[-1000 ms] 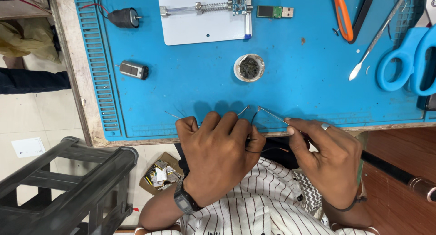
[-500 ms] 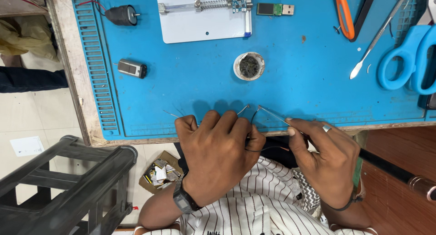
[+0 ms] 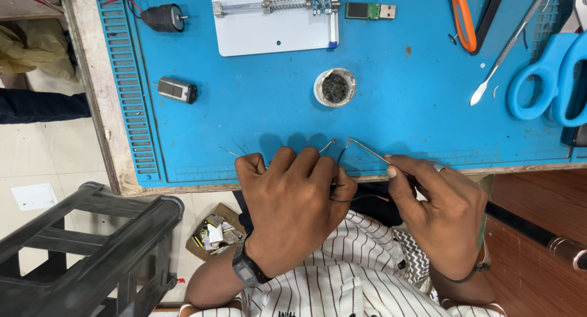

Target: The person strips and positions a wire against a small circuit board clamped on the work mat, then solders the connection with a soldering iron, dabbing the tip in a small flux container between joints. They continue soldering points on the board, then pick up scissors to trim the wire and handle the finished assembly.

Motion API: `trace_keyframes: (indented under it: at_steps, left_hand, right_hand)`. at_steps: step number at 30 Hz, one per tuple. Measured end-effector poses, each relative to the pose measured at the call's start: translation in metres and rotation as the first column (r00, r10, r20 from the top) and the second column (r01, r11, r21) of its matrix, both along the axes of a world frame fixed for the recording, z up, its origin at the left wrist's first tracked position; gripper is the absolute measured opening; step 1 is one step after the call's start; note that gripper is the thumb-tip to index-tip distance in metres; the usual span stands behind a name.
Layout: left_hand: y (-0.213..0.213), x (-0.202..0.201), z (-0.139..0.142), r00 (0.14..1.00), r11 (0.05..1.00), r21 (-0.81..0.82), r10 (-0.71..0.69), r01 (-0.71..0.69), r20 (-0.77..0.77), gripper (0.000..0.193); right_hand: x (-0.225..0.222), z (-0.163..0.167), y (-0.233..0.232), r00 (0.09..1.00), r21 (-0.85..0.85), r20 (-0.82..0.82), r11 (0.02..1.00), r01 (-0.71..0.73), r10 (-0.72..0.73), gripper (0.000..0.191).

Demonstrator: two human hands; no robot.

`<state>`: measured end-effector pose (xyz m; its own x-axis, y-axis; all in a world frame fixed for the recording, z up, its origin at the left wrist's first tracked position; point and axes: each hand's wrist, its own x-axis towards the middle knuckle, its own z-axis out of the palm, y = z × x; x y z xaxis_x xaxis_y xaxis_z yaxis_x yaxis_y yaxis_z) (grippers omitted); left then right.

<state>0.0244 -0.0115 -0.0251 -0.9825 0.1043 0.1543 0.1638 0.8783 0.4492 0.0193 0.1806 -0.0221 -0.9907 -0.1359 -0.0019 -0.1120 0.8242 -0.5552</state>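
Observation:
My left hand (image 3: pixel 296 197) is closed at the near edge of the blue work mat (image 3: pixel 257 121), gripping thin wires (image 3: pixel 328 147) whose bare ends stick out past its fingers. My right hand (image 3: pixel 437 204) pinches metal tweezers (image 3: pixel 367 149), whose tip points left toward the wire ends beside my left hand. A dark wire (image 3: pixel 361 198) with an orange tip runs between the two hands. A black wristwatch (image 3: pixel 247 269) sits on my left wrist and a ring on my right hand.
On the mat lie a round tin of tip cleaner (image 3: pixel 334 87), a white board holder (image 3: pixel 275 20), a small motor (image 3: pixel 162 17), a grey component (image 3: pixel 177 90), a USB stick (image 3: pixel 370 11), blue scissors (image 3: pixel 550 72), a metal spudger (image 3: pixel 504 51) and orange-handled cutters (image 3: pixel 461 17). A black plastic stool (image 3: pixel 79 249) stands at lower left.
Both hands stay at the mat's near edge. My right hand has shifted slightly, bringing the tweezers' tip a little closer to the wire ends.

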Motion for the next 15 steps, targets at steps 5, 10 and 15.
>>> trace_keyframes:
  at_steps: [5,10,15]
  left_hand:
    - [0.0008,-0.0012,0.001,1.0,1.0,-0.012,0.003,-0.003,0.009,0.031]
    - [0.0004,-0.0025,0.0023,1.0,1.0,-0.008,0.0,0.0,0.013,0.03]
    - [0.0018,-0.0047,0.0034,1.0,1.0,-0.005,0.002,-0.002,0.028,0.029]
  right_hand:
    - [-0.0022,0.0032,0.0006,1.0,0.004,0.005,1.0,-0.03,0.03,0.012]
    - [-0.0022,0.0037,0.0007,0.999,0.009,0.021,1.0,-0.03,0.03,0.011]
    - [0.0008,0.0009,0.0008,0.999,-0.045,-0.022,0.998,-0.042,0.041,0.011]
